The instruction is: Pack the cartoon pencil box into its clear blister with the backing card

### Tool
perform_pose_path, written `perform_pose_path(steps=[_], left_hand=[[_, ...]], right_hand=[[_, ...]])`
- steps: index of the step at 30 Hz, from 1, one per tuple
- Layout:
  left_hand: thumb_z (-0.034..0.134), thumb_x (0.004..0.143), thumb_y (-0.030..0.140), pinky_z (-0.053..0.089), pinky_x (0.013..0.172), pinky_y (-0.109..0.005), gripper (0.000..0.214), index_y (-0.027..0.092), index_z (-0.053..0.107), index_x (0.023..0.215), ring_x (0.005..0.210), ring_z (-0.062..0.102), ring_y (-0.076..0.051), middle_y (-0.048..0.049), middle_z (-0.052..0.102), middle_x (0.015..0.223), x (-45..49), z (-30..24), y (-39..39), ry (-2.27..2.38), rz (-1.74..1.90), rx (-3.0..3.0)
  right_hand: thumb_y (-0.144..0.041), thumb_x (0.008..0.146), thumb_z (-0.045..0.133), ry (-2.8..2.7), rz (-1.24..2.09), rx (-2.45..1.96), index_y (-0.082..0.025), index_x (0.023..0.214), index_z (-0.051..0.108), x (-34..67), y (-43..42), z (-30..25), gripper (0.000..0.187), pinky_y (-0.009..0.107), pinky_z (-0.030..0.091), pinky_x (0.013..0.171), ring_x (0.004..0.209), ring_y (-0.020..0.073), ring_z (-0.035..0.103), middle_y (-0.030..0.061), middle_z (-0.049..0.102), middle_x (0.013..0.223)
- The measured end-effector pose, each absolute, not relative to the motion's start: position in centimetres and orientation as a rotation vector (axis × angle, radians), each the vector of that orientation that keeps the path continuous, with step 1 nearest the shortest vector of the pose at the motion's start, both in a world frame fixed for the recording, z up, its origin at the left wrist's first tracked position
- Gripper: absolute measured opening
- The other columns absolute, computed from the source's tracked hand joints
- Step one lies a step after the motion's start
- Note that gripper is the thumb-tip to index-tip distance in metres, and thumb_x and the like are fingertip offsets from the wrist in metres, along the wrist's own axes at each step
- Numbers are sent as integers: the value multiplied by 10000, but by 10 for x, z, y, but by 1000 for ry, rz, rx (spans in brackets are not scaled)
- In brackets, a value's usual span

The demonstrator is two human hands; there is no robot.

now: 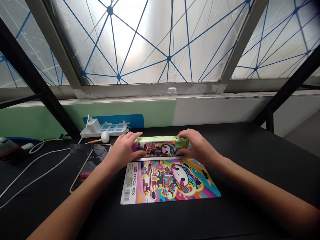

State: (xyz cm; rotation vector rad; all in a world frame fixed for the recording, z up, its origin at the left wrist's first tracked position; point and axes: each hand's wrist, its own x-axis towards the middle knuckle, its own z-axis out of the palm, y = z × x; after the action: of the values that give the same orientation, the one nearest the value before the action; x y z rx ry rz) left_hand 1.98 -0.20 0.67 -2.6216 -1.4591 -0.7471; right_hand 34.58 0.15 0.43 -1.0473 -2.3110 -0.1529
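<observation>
A colourful pencil box point(163, 149) with a green translucent edge and a cartoon figure on its front sits on the black table, its long side facing me. My left hand point(126, 148) grips its left end, thumb on the front and fingers over the top. At the right end, my right hand point(196, 145) holds it the same way. In front of the box lies a flat, bright printed card point(172, 181) marked "PENCIL BOX", with a barcode at its left and a large cartoon character on a skateboard. A pale strip shows between box and card.
Left of my hands, a phone point(91, 163) lies on the table point(250, 186). Behind it stand a white power strip point(112, 129) with a plugged-in charger point(93, 125) and a round white object point(105, 137). White cables point(42, 176) run leftward. Black frame bars point(45, 83) slant at both sides.
</observation>
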Motion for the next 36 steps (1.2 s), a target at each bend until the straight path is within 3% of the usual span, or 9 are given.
perform_pose_path(steps=[3,6,12,18,23,26,32,34,36], left_hand=[[719,899,324,508,965,-460,391,187,634,1256,1035,644,-295,-110,687,1110,21,17,-16,-1211,-769,-2573],[655,932,251,509,943,-482,279,208,640,1207,1030,619,-299,-117,674,1116,19,22,-45,-1040,-820,-2480],[612,937,117,489,1042,-464,392,216,586,1315,1174,593,-287,-116,665,1236,9,-11,-101,-868,-835,-2562],[571,928,164,490,1109,-411,589,280,423,1486,1406,482,-284,-115,445,1560,1,-37,-115,-1260,-779,-2881],[696,890,320,421,1168,-488,779,354,289,1553,1438,457,-308,-92,413,1590,0,-34,-114,-1541,-777,-3023],[723,879,325,409,1174,-488,779,361,305,1535,1409,492,-301,-89,478,1534,0,-32,-112,-1657,-852,-3020],[794,803,321,402,1174,-464,937,388,260,1569,1416,486,-309,-81,475,1527,-1,-39,-108,-1790,-999,-2982],[796,798,309,393,1176,-469,993,405,202,1588,1425,476,-307,-79,459,1540,-2,-42,-108,-1808,-1028,-2984],[791,798,297,389,1173,-475,1044,418,136,1601,1428,473,-303,-77,470,1533,-1,-43,-108,-1831,-1047,-2984]], right_hand=[[-204,913,683,-2280,-404,-876,-187,1188,569,346,-13,9,298,451,530,911,1010,280,617,121,675,1075],[-156,944,617,-2271,-563,-788,-195,1284,558,353,-41,13,347,453,529,952,1008,263,587,109,647,1060],[-95,966,537,-2348,-522,-557,-202,1213,646,375,-97,-10,290,413,507,1055,1091,218,630,60,693,1027],[-167,953,604,-2360,-186,-745,-205,1184,588,377,-106,-35,234,411,554,1028,1369,275,540,181,593,1433],[-445,856,771,-2428,120,-884,-220,1351,492,381,-102,-35,611,494,484,1112,1394,309,515,197,569,1472],[-475,860,761,-2392,224,-949,-229,1370,493,384,-101,-35,626,485,490,1104,1388,303,520,188,554,1488],[-497,838,775,-2278,375,-949,-245,1239,653,386,-94,-27,490,444,512,1053,1259,304,617,123,683,1338],[-525,902,687,-2154,472,-1034,-236,1122,716,383,-87,-21,364,378,570,896,1044,268,706,87,763,1128],[-533,975,564,-1985,551,-1169,-219,954,748,378,-79,-15,365,303,546,661,748,204,689,41,747,843]])
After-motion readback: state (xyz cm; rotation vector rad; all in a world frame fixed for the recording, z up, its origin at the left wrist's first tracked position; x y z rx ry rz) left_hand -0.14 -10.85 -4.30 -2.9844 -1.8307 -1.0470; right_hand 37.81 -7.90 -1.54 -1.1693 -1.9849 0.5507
